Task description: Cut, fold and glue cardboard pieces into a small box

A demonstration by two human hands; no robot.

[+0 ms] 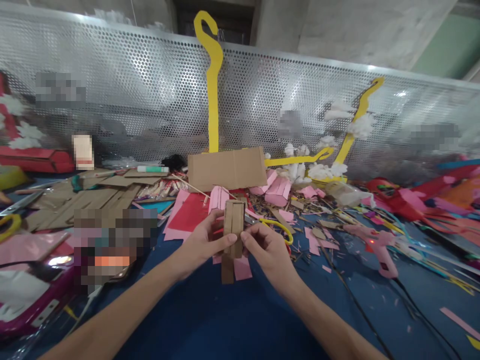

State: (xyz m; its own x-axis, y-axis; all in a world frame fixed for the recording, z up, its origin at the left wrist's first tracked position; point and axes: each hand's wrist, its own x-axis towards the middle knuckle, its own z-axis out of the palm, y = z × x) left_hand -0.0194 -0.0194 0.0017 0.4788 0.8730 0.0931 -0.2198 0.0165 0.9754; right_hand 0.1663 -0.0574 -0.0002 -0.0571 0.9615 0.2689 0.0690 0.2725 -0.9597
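Note:
Between my hands, over the blue tabletop, is a small folded cardboard piece (233,225) standing roughly upright. My left hand (210,240) grips its left side, thumb across the front face. On its right edge, my right hand (264,245) pinches with thumb and fingertips. Below the cardboard piece lie a narrow brown cardboard strip (227,270) and a pink paper piece (243,269). Just behind my right hand are yellow-handled scissors (279,227), partly hidden by it. Red and pink paper sheets (187,212) lie beyond my left hand.
A cardboard box (227,169) with a tall yellow hook (212,100) stands at the back against a perforated metal panel (150,90). A pink glue gun (378,245) with a lit red light and trailing cord lies right. Flat cardboard pieces (90,200) and a phone are left.

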